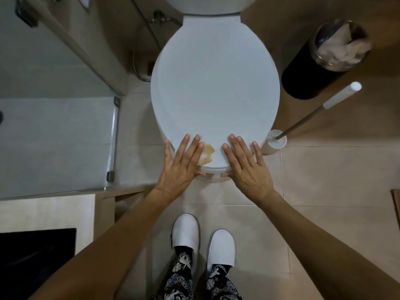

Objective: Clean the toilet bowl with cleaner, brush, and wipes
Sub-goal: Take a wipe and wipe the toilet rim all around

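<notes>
The floor (255,213) is laid with large pale beige tiles divided by thin grout lines. To the right it changes to a warmer wood-toned surface (337,124), where a black cylindrical waste bin (303,76) stands with a clear liner and crumpled paper inside. On the left, a glass shower partition (54,135) with metal clips on its edge encloses a pale grey shower floor. A flexible metal hose (138,61) and a chrome valve (160,17) sit against the beige back wall. At lower left is a light wooden cabinet (104,211) beside a black panel (36,256). The light is dim and even.
</notes>
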`<state>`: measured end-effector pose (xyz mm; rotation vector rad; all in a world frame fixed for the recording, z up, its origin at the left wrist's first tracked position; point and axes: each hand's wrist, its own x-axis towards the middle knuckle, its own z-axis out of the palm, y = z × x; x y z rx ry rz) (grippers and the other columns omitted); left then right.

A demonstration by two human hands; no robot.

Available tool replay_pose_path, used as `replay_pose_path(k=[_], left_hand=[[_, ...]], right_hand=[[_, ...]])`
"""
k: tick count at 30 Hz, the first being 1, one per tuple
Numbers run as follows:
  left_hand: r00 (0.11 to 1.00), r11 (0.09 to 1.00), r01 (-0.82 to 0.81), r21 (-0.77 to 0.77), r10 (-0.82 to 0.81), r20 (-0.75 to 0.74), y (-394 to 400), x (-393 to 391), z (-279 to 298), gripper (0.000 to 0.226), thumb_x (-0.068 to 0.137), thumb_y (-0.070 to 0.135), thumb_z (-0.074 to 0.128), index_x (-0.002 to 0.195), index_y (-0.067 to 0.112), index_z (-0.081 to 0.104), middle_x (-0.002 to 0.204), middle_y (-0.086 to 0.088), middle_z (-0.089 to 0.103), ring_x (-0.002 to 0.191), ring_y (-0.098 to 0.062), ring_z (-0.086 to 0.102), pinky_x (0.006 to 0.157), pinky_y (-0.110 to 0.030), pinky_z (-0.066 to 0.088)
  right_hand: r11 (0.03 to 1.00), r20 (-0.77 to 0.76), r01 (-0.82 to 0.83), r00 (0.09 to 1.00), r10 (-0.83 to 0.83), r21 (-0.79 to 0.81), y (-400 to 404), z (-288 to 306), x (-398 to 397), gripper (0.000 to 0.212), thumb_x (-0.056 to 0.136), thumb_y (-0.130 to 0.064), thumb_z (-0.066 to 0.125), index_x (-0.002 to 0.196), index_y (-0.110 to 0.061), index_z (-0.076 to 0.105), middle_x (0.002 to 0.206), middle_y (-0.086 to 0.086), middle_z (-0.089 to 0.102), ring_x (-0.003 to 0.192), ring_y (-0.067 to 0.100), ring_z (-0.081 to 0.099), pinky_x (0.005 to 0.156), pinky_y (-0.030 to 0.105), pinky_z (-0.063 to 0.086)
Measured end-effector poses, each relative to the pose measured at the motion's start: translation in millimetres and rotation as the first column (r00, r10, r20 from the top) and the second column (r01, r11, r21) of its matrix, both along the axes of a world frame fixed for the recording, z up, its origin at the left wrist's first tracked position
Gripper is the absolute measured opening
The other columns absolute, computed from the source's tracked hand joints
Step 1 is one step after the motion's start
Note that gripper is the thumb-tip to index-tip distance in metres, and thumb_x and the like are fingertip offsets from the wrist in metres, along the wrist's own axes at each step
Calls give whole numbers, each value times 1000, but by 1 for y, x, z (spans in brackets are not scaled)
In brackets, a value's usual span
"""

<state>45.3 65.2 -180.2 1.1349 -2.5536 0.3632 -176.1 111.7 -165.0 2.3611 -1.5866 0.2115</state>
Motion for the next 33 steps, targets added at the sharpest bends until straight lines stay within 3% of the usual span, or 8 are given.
replay_pose_path(k=[4, 11, 16, 19, 22, 27, 29, 33], left_hand=[[1000, 1000, -8, -4, 8, 3, 7, 0, -30, 83, 93, 56, 35, 150, 4, 4, 159, -13, 4, 145, -31, 13, 108, -67, 15], [999, 1000, 2, 20, -2, 45, 8, 1, -68, 96, 87, 55, 53, 150, 3, 1, 159, -13, -1, 146, -32, 8, 109, -68, 13], [999, 999, 20, 25, -21, 31, 7, 2, -82, 88, 92, 53, 44, 150, 3, 1, 159, -13, -1, 146, -31, 4, 106, -69, 19], [997, 998, 8, 62, -12, 71, 7, 3, -74, 85, 92, 54, 38, 150, 5, -2, 158, -12, 6, 147, -28, -2, 104, -68, 20], [990, 995, -9, 99, -5, 139, 8, 5, -59, 73, 98, 45, 30, 151, 7, -3, 159, -9, -10, 146, -23, -7, 106, -65, 17], [976, 986, -5, 169, -32, 214, 6, 6, -25, 78, 83, 20, 70, 147, 9, 26, 152, -6, 32, 139, -23, 32, 105, -63, 19], [971, 979, -6, 202, -42, 234, 5, 7, -13, 81, 77, 14, 75, 145, 9, 31, 150, -7, 36, 137, -23, 36, 105, -64, 19], [936, 957, -68, 283, -36, 349, -1, 3, 17, 72, 86, 21, 67, 145, 9, 29, 152, -7, 33, 140, -20, 32, 108, -62, 17]], right_hand=[[1000, 39, 23, 999, -22, -7, 7, -29, 3, 67, 98, -37, 40, 152, -8, 13, 154, 15, 22, 145, 28, 21, 117, 47, 11], [998, 61, 54, 997, -54, 13, 13, -68, 4, 59, 105, -30, 22, 153, -11, -7, 155, 15, 18, 149, 22, -7, 119, 47, 3], [998, 62, 61, 996, -62, 28, 13, -80, 3, 77, 99, -32, 42, 153, -10, -8, 154, 14, 19, 149, 22, -9, 119, 46, 3], [994, 84, 63, 994, -70, 87, 14, -78, 3, 77, 98, -32, 42, 153, -11, -9, 157, 11, 15, 149, 20, -10, 119, 44, 1], [980, 100, 82, 990, -102, 184, 18, -67, 6, 71, 100, -32, 35, 153, -13, -7, 159, 6, 8, 149, 18, -10, 120, 43, 1], [925, 91, 141, 979, -184, 353, 21, -35, 13, 61, 100, -36, 28, 153, -11, 12, 160, 7, 10, 148, 20, 11, 120, 45, 10], [892, 109, 134, 974, -199, 432, 19, -19, 15, 59, 100, -38, 25, 152, -11, 17, 160, 7, 14, 147, 21, 17, 119, 45, 16], [781, 168, 162, 931, -324, 603, 9, 13, 10, 58, 103, -43, 19, 152, -18, 0, 160, -4, -7, 148, 12, -4, 121, 34, 2]])
